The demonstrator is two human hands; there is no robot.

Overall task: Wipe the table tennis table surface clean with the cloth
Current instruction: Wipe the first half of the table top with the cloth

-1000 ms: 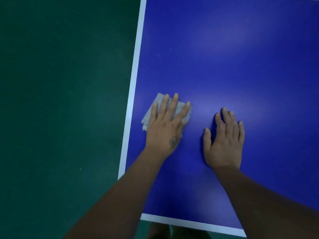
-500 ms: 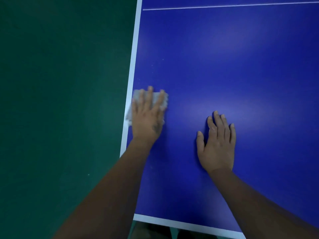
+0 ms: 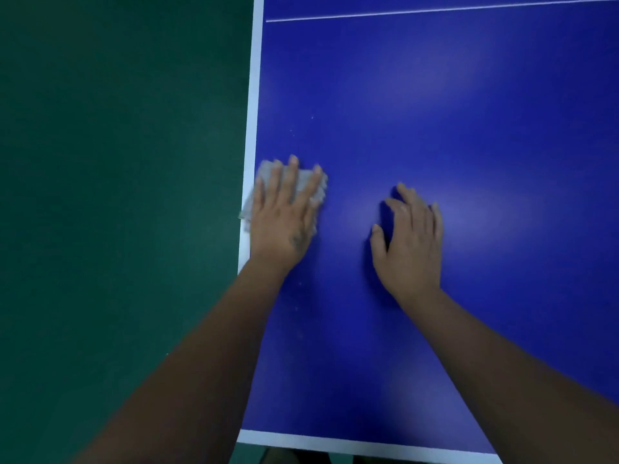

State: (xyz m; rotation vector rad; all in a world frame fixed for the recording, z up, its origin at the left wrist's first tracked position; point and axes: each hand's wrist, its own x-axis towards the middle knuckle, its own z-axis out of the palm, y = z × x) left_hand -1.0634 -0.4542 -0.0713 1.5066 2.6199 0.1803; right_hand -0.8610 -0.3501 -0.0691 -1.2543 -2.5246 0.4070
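Cloth (image 3: 264, 185) flat under outspread left hand (image 3: 284, 219) at table (image 3: 435, 112) edge; right hand (image 3: 410, 242) relaxed, apart, nothing held

An indoor sports hall or games room is being indicated by a blue table tennis table (image 3: 452, 128), whose top is being bordered by white edge lines (image 3: 252, 105) and crossed by a thin white line (image 3: 435, 10), and by smooth dark green sports flooring (image 3: 117, 195) beside it.

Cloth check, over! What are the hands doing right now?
Left hand flat, pressing cloth at table's left edge. Right hand bare, resting on table. Few specks beyond the cloth. Nothing in the way.
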